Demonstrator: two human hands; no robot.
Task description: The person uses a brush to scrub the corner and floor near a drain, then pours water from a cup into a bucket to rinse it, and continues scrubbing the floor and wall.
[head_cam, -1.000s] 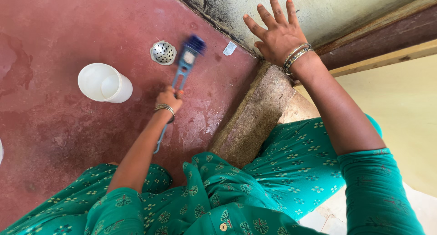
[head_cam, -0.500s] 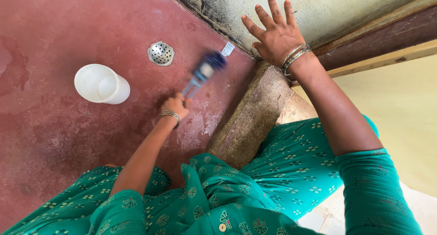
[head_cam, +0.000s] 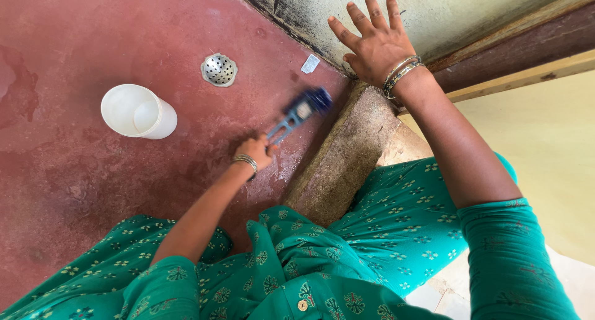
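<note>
1. Head view, left side: the left hand [head_cam: 255, 151] is closed around the handle of a long-handled blue plastic scrubbing brush [head_cam: 299, 112]. The brush slants up and to the right from the fist. Its head is blurred and lies low over the wet red cement floor [head_cam: 80, 35], just beside the stone step.
2. Head view, right side: the right hand [head_cam: 372, 44] is open with its fingers spread, pressed flat against the stained pale wall [head_cam: 458, 10]. It holds nothing. Metal bangles ring its wrist.
3. Around the brush: a rough grey-brown stone step [head_cam: 347, 156] runs diagonally from the wall corner down toward the person's green patterned dress [head_cam: 322, 264], closing off the floor on the brush's right.
4. Beyond the brush: a round perforated metal drain cover [head_cam: 219, 70] sits in the floor, near the brush head but apart from it. A small white scrap of paper [head_cam: 310, 63] lies between the drain and the wall's dark base.
5. Further left: a white plastic mug [head_cam: 137, 112] stands open-mouthed on the floor, well apart from the brush.
</note>
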